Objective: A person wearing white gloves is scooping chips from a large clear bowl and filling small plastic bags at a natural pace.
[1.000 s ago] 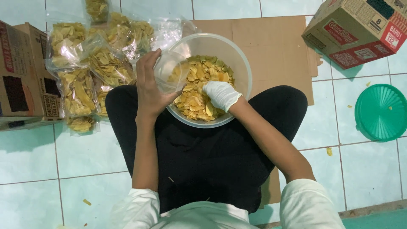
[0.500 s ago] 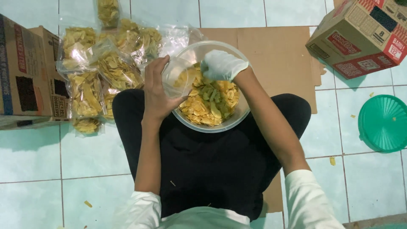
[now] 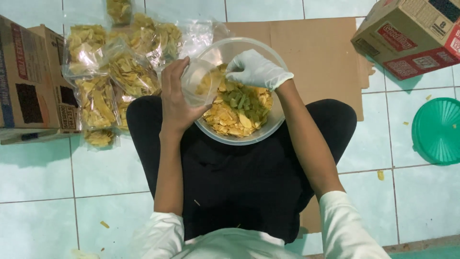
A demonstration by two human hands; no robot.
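A clear round bowl [image 3: 280,115] of yellow and green chips rests on my lap. My left hand [image 3: 176,98], bare, grips a small clear plastic bag [image 3: 197,82] at the bowl's left rim, with its mouth turned to the right. My right hand [image 3: 254,68], in a white glove, is at the bag's mouth over the chips, fingers bunched as if around some chips; what it holds is hidden.
Several filled clear bags of chips [image 3: 103,91] lie on the tiled floor to my left, beside a brown carton [image 3: 28,81]. Flat cardboard [image 3: 316,52] lies under the bowl. Another carton [image 3: 412,36] sits upper right, a green plastic lid [image 3: 438,130] at right.
My gloved right hand rose from the chip pile to the bag's mouth. My left hand kept hold of the bag at the bowl's left rim.
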